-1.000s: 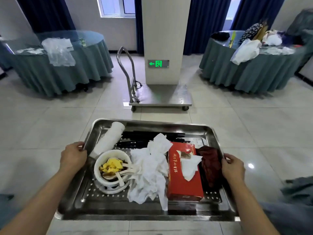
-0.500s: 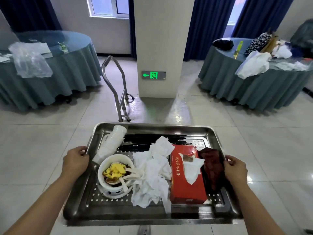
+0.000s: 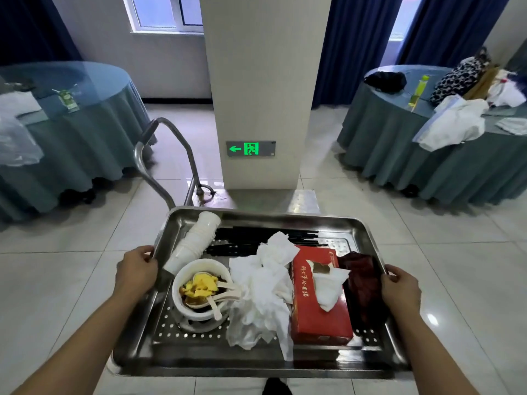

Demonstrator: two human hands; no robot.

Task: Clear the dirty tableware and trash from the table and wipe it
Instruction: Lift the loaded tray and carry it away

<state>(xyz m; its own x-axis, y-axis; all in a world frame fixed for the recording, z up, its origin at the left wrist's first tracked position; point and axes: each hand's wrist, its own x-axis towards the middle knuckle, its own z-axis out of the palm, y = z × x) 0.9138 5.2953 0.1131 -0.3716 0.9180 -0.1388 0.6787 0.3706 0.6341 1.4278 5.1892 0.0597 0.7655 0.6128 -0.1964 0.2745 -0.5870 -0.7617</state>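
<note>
I hold a steel tray [image 3: 199, 357] level in front of me. My left hand [image 3: 137, 270] grips its left rim and my right hand [image 3: 400, 287] grips its right rim. On the tray lie a stack of white cups [image 3: 195, 240] on its side, a white bowl [image 3: 196, 289] with yellow scraps and spoons, crumpled white napkins [image 3: 262, 292], a red tissue box [image 3: 318, 292], a dark red cloth [image 3: 360, 277] and black chopsticks [image 3: 242, 240].
A steel platform cart [image 3: 168, 155] stands just ahead, at the foot of a white pillar [image 3: 262, 81]. Round tables with teal cloths stand at the left [image 3: 71, 138] and right [image 3: 413, 155], both with bags and clutter. Tiled floor lies all around.
I have walked forward with the tray: the pillar and the cart are closer, and the cart's platform is now mostly hidden behind the tray. Both hands keep their grip.
</note>
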